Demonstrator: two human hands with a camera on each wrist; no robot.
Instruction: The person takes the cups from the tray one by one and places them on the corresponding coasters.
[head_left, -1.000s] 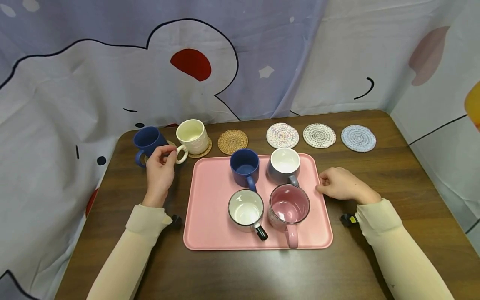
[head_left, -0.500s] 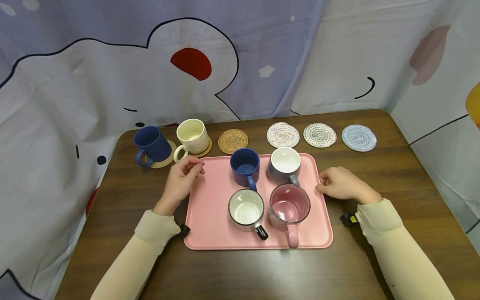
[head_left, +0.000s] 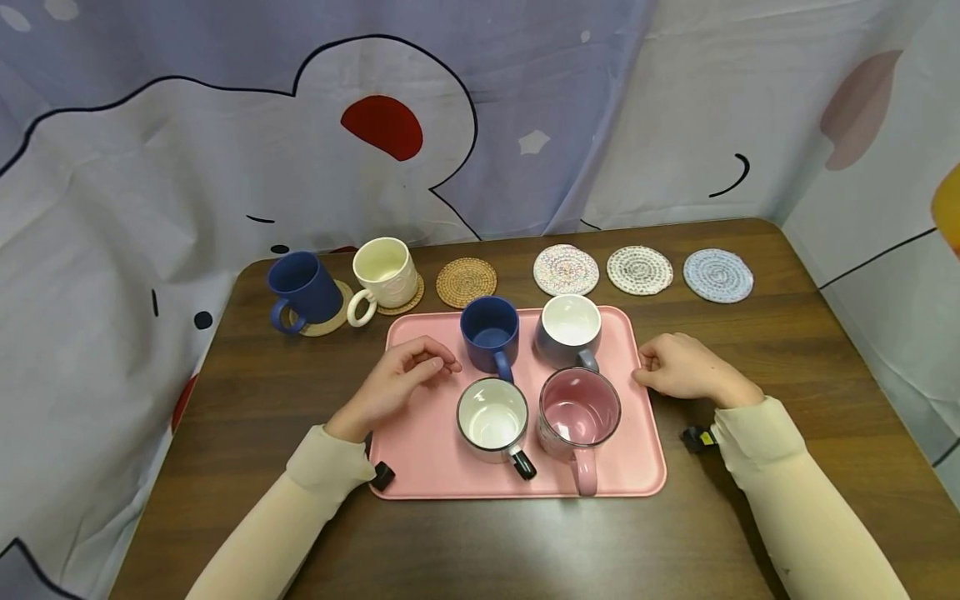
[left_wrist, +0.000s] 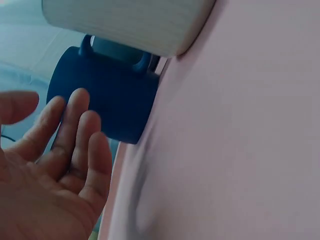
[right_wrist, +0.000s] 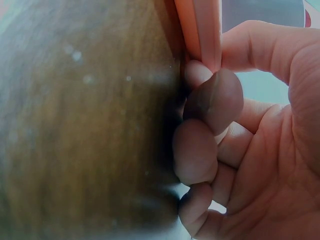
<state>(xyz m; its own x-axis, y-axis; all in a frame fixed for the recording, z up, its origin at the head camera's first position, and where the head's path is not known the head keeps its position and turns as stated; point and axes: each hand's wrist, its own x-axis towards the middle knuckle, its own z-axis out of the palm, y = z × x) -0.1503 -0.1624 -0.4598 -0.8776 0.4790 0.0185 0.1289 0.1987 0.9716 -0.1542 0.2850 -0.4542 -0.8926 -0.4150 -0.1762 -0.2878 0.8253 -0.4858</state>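
My left hand (head_left: 393, 385) hovers over the left part of the pink tray (head_left: 420, 471), fingers relaxed and holding nothing. Just right of its fingertips on the tray stands a blue mug (head_left: 483, 333); in the left wrist view the fingers are close to this blue mug (left_wrist: 107, 97), and whether they touch is unclear. Also on the tray are a white mug with a black handle (head_left: 487, 421), a large pink mug (head_left: 562, 425) and a grey mug with a white inside (head_left: 558, 350). My right hand (head_left: 690, 368) pinches the tray's right rim (right_wrist: 207, 35) between thumb and fingers.
At the back left, a second blue mug (head_left: 306, 287) and a cream mug (head_left: 390, 279) stand on coasters. A brown woven coaster (head_left: 466, 283) and three light coasters, one blue (head_left: 717, 276), lie along the table's back edge. A patterned curtain (head_left: 525, 100) hangs behind.
My left hand has moved from beside the cream mug's handle, rightward and toward me, to above the tray near the blue mug. The right hand stays at the tray rim.
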